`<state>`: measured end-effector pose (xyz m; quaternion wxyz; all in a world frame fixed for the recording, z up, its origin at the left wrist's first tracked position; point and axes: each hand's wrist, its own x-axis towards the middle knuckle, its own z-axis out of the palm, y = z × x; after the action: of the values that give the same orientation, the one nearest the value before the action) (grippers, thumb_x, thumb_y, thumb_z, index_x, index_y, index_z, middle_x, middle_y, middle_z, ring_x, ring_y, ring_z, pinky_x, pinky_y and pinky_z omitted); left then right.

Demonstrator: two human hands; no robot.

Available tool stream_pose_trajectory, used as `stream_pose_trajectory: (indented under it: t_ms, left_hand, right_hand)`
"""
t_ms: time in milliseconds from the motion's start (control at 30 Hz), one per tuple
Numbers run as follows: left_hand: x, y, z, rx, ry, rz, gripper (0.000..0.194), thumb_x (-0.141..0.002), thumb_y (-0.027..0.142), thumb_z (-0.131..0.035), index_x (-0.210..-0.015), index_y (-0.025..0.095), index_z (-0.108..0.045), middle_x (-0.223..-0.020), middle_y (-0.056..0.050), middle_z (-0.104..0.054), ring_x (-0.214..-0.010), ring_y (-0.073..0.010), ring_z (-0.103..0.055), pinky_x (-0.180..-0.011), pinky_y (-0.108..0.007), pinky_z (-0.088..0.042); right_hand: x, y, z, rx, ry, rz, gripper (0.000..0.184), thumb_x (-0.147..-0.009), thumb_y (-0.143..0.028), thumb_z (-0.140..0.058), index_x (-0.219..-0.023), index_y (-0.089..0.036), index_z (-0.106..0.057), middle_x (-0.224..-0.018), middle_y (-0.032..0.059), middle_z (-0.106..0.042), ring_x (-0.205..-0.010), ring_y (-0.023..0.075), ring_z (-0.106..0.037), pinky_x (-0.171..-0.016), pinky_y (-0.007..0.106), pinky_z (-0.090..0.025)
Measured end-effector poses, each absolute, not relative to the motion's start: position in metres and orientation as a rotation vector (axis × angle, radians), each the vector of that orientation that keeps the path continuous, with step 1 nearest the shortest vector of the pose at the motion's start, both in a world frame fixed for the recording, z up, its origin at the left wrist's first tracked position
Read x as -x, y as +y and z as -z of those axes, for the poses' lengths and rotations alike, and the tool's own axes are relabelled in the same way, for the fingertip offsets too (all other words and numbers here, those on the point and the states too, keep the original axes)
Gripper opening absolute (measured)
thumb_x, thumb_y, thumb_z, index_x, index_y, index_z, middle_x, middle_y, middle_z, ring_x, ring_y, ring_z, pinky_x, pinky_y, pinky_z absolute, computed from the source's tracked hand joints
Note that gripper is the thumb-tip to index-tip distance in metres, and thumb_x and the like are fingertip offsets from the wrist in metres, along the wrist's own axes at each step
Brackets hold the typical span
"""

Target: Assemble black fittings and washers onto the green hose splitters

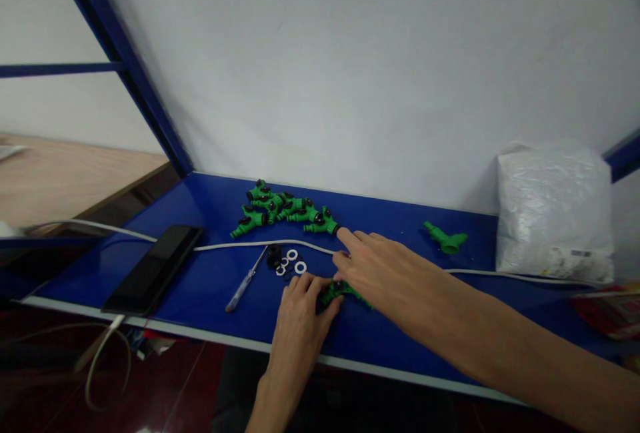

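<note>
My left hand (300, 316) is closed around a green Y-shaped hose splitter (327, 294) with a black valve knob, low over the blue shelf near its front edge. Part of this splitter is hidden behind my fingers. My right hand (367, 256) reaches across above it, with the index finger stretched out to the black end of another green splitter (323, 221). That one is the nearest of several green splitters (270, 205) grouped by the wall. White washers (300, 267) and small black parts (274, 256) lie just beyond my left hand.
A screwdriver (245, 289) with a clear handle lies left of the washers. Further left is a black phone-like device (153, 271). A white cable (235, 244) crosses the shelf (400, 339). At right are a green splitter body (447, 239) and a white plastic package (553, 209).
</note>
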<state>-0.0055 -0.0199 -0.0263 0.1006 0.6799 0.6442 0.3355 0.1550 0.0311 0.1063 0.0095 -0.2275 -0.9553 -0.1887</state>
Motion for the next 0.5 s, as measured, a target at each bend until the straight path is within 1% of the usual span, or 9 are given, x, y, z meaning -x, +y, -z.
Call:
stream_pose_trajectory:
  t_ms: [33,100,133,167,200,300,400,500]
  left_hand:
    - [0.006,-0.020,0.026,-2.014,1.897,-0.998,0.018,-0.085,0.022,-0.077,-0.102,0.024,-0.072,-0.096,-0.004,-0.071,-0.093,-0.0272,-0.066,-0.083,-0.044,-0.053]
    - [0.006,-0.020,0.025,-2.019,1.892,-1.000,0.020,-0.084,0.021,-0.077,-0.104,0.023,-0.071,-0.100,-0.005,-0.073,-0.095,-0.0278,-0.067,-0.084,-0.044,-0.053]
    - [0.006,-0.021,0.024,-2.017,1.895,-0.994,0.020,-0.084,0.021,-0.077,-0.103,0.023,-0.072,-0.102,-0.006,-0.073,-0.096,-0.0282,-0.067,-0.085,-0.045,-0.054]
    - [0.006,-0.021,0.023,-2.014,1.899,-0.985,0.018,-0.085,0.021,-0.076,-0.102,0.022,-0.072,-0.104,-0.006,-0.073,-0.096,-0.0285,-0.067,-0.085,-0.045,-0.054]
    - [0.006,-0.021,0.022,-2.009,1.903,-0.976,0.016,-0.085,0.020,-0.075,-0.101,0.022,-0.072,-0.105,-0.006,-0.073,-0.097,-0.0286,-0.067,-0.085,-0.045,-0.054]
    - [0.005,-0.022,0.021,-2.004,1.904,-0.969,0.017,-0.086,0.019,-0.074,-0.103,0.023,-0.072,-0.107,-0.006,-0.073,-0.098,-0.0283,-0.067,-0.086,-0.045,-0.054]
    - [0.005,-0.022,0.021,-2.005,1.913,-0.987,0.021,-0.084,0.020,-0.077,-0.104,0.024,-0.072,-0.104,-0.005,-0.073,-0.097,-0.0278,-0.067,-0.087,-0.045,-0.054]
    - [0.005,-0.022,0.021,-2.009,1.930,-0.985,0.018,-0.083,0.020,-0.077,-0.100,0.024,-0.072,-0.098,-0.004,-0.073,-0.094,-0.0272,-0.067,-0.085,-0.044,-0.054]
  right_hand:
    - [-0.158,0.030,-0.108,0.653,-2.998,0.522,0.045,-0.085,-0.005,-0.062,-0.130,-0.010,-0.058,-0.141,0.0229,-0.059,-0.130,0.0339,-0.058,-0.100,0.043,-0.054]
    - [-0.165,0.029,-0.110,0.516,-3.020,0.354,0.064,-0.085,-0.004,-0.061,-0.147,-0.011,-0.043,-0.151,0.0211,-0.052,-0.142,0.0317,-0.047,-0.106,0.042,-0.050]
    - [-0.168,0.028,-0.110,0.476,-3.027,0.271,0.071,-0.086,-0.004,-0.060,-0.153,-0.013,-0.036,-0.155,0.0198,-0.048,-0.145,0.0301,-0.043,-0.109,0.042,-0.049]
    - [-0.170,0.028,-0.109,0.474,-3.028,0.201,0.074,-0.087,-0.004,-0.059,-0.155,-0.015,-0.032,-0.157,0.0183,-0.046,-0.146,0.0287,-0.042,-0.110,0.041,-0.048]
    - [-0.171,0.028,-0.107,0.502,-3.026,0.149,0.073,-0.088,-0.005,-0.058,-0.155,-0.018,-0.033,-0.157,0.0169,-0.046,-0.145,0.0279,-0.044,-0.110,0.042,-0.048]
    - [-0.169,0.030,-0.099,0.620,-3.014,0.111,0.060,-0.091,-0.007,-0.057,-0.148,-0.022,-0.045,-0.152,0.0142,-0.053,-0.139,0.0280,-0.052,-0.108,0.043,-0.050]
    - [-0.164,0.032,-0.095,0.678,-2.985,0.194,0.049,-0.094,-0.008,-0.054,-0.140,-0.022,-0.052,-0.148,0.0141,-0.057,-0.136,0.0286,-0.055,-0.108,0.044,-0.050]
    - [-0.160,0.032,-0.096,0.717,-2.950,0.257,0.037,-0.096,-0.010,-0.051,-0.130,-0.021,-0.058,-0.140,0.0134,-0.063,-0.128,0.0287,-0.062,-0.104,0.044,-0.052]
